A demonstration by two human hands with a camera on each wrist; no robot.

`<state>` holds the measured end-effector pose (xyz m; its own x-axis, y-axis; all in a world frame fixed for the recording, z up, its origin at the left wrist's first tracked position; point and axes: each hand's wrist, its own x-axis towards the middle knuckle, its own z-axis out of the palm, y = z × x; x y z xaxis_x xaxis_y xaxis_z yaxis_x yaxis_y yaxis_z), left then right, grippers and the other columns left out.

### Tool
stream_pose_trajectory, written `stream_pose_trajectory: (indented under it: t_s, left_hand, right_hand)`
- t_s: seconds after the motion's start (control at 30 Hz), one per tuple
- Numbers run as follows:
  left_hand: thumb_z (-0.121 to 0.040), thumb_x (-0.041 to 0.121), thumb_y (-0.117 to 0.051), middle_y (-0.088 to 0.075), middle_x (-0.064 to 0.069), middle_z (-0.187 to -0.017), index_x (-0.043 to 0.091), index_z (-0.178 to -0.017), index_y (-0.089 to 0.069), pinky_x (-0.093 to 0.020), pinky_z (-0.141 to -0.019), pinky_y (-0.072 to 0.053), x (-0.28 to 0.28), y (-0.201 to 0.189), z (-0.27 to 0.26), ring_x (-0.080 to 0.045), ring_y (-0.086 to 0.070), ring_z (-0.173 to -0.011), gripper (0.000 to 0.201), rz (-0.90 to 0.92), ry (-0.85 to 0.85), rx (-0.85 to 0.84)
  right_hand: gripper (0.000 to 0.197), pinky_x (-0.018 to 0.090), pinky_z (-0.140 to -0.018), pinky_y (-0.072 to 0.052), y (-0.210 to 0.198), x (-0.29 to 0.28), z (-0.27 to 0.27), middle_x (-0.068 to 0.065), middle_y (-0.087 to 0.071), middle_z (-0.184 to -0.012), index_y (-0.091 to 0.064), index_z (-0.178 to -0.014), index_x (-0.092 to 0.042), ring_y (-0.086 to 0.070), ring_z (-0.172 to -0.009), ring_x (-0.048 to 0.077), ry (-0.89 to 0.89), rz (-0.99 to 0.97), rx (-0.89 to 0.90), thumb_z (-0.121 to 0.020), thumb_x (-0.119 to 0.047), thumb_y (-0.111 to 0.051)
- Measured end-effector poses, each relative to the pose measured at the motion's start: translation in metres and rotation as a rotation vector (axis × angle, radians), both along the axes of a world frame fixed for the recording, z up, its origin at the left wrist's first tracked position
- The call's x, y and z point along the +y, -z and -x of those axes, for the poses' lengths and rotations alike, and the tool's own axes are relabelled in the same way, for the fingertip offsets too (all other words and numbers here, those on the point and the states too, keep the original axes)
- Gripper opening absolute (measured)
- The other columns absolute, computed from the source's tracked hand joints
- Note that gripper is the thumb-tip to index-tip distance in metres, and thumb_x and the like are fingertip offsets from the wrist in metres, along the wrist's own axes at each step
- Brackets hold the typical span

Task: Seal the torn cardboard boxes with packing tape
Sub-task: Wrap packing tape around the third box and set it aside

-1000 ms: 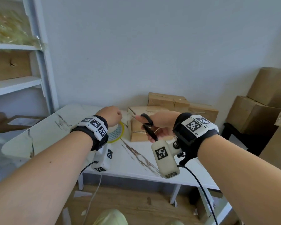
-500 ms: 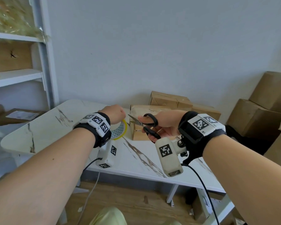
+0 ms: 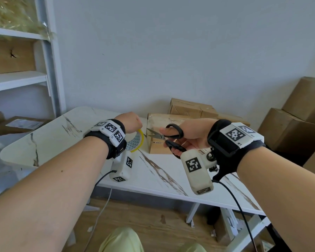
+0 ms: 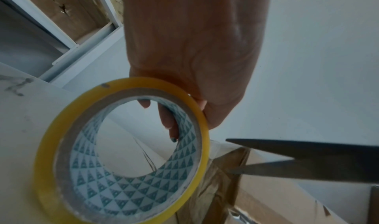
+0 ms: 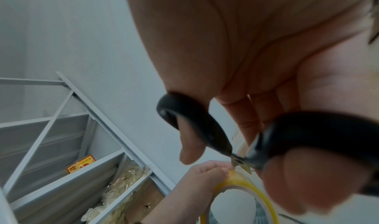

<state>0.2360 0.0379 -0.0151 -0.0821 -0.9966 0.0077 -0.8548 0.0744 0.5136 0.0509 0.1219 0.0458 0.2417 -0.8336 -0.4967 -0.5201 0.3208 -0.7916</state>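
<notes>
While my left hand (image 3: 130,121) is gripping the tape roll (image 4: 123,153) upright, fingers (image 4: 167,119) hooked inside per the wrist view, my right hand (image 3: 187,132) is holding open scissors (image 3: 165,136) beside it.

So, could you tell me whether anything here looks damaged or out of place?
Yes. The cardboard box on the shelf at upper left has a ragged hole torn in its side. Paper scraps litter the floor under the table. Otherwise the left hand holds the tape roll and the right hand holds open scissors.
</notes>
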Motion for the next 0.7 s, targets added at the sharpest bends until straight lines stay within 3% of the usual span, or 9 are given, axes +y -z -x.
stream_pose_trajectory:
  t_s: [0.23,0.37,0.53,0.63,0.7]
  left_hand:
    - [-0.09,0.017,-0.045,-0.05,-0.003,-0.088,0.017,-0.083,-0.052,-0.031,-0.074,-0.037,-0.002,0.003,-0.005,-0.021,-0.045,-0.079,0.009,-0.003,0.002,0.066]
    - [-0.089,0.014,-0.047,-0.049,-0.004,-0.091,0.017,-0.087,-0.052,-0.03,-0.077,-0.035,-0.003,0.004,-0.011,-0.02,-0.044,-0.082,0.006,-0.012,0.012,0.14]
    - [-0.089,0.014,-0.049,-0.048,-0.002,-0.091,0.018,-0.087,-0.052,-0.027,-0.068,-0.035,-0.004,0.002,-0.013,-0.019,-0.043,-0.082,0.006,-0.023,0.015,0.146]
    - [-0.089,0.015,-0.05,-0.049,-0.002,-0.092,0.019,-0.088,-0.053,-0.027,-0.071,-0.036,-0.003,0.0,-0.013,-0.02,-0.044,-0.083,0.005,-0.027,0.01,0.14]
    - [-0.088,0.016,-0.05,-0.048,-0.002,-0.092,0.02,-0.089,-0.052,-0.026,-0.063,-0.034,-0.003,-0.001,-0.012,-0.02,-0.043,-0.082,0.005,-0.023,0.005,0.12]
  right_hand:
    - [0.036,0.024,-0.046,-0.052,0.013,-0.003,-0.009,0.01,-0.056,-0.075,-0.055,-0.085,-0.002,-0.053,-0.044,0.017,0.063,0.045,-0.078,-0.086,-0.037,-0.064]
    - [0.037,0.023,-0.044,-0.051,0.025,-0.009,-0.022,0.01,-0.05,-0.062,-0.053,-0.088,-0.002,-0.05,-0.04,0.018,0.127,0.079,-0.138,-0.087,-0.037,-0.064]
    - [0.037,0.022,-0.043,-0.049,0.03,-0.014,-0.029,0.007,-0.052,-0.056,-0.054,-0.087,-0.002,-0.05,-0.039,0.017,0.108,0.113,-0.133,-0.088,-0.037,-0.063]
    - [0.033,0.021,-0.041,-0.045,0.029,-0.014,-0.029,0.005,-0.052,-0.05,-0.054,-0.08,-0.003,-0.047,-0.036,0.016,0.097,0.136,-0.134,-0.089,-0.033,-0.062]
    - [0.032,0.024,-0.045,-0.045,0.029,-0.015,-0.029,0.005,-0.051,-0.049,-0.054,-0.079,-0.004,-0.046,-0.038,0.015,0.076,0.165,-0.091,-0.091,-0.033,-0.06]
